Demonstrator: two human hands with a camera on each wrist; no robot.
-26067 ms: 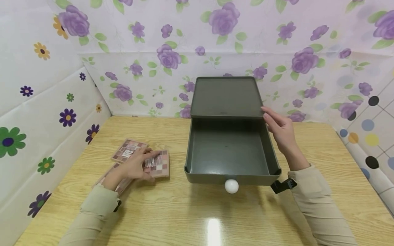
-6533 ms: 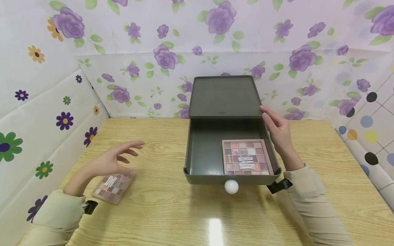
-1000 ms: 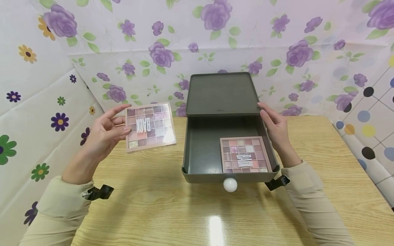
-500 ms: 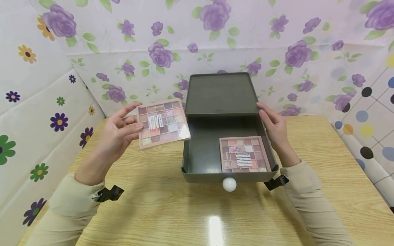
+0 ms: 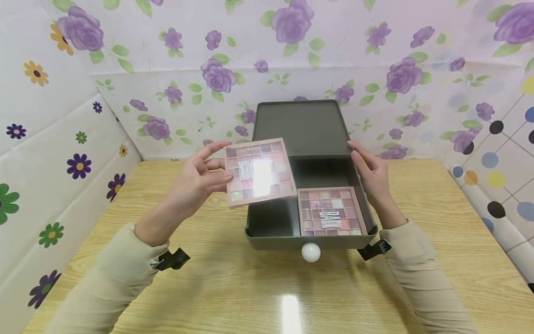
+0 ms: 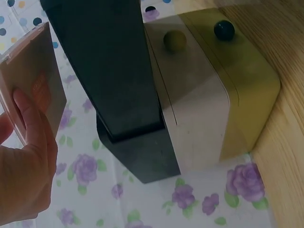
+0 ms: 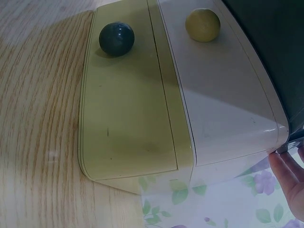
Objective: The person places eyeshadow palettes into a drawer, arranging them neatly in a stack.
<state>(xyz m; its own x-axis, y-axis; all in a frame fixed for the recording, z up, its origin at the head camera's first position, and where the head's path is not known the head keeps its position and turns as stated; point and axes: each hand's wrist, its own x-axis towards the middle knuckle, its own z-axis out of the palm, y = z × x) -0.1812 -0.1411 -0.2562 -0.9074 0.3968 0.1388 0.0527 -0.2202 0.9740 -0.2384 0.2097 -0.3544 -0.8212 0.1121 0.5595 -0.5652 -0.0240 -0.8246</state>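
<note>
Nearest to the person, their two cream sleeves come in over the wooden table [image 5: 233,287], a small black clip at each wrist. Just beyond the right wrist, the pulled-out dark grey drawer [image 5: 267,222] shows its white round knob [image 5: 310,253] at the front, and inside it, close by the heel of the right hand, a pink eyeshadow palette [image 5: 331,211] lies flat against the right-hand wall with its lettering face up. The left hand [image 5: 196,181] is raised off the table and grasps a second palette [image 5: 258,171] by its left edge, thumb on the top face and fingers behind; the palette is tilted, catching a glare, and its far side hangs over the left half of the open drawer without touching it. In the left wrist view that same palette [image 6: 35,83] stands edge-on with the fingers [image 6: 33,118] curled against its back. The right hand [image 5: 371,174] rests with nearly straight fingers laid along the right side of the drawer unit, the fingertips up at the corner of the unit's dark top [image 5: 302,125]; it clasps nothing. In the right wrist view only the fingertips [image 7: 289,175] show, beside stacked pale drawers with a yellow knob [image 7: 203,24] and a dark knob [image 7: 117,39]. Beyond the unit rises the wall covering of purple flowers [image 5: 217,76].
</note>
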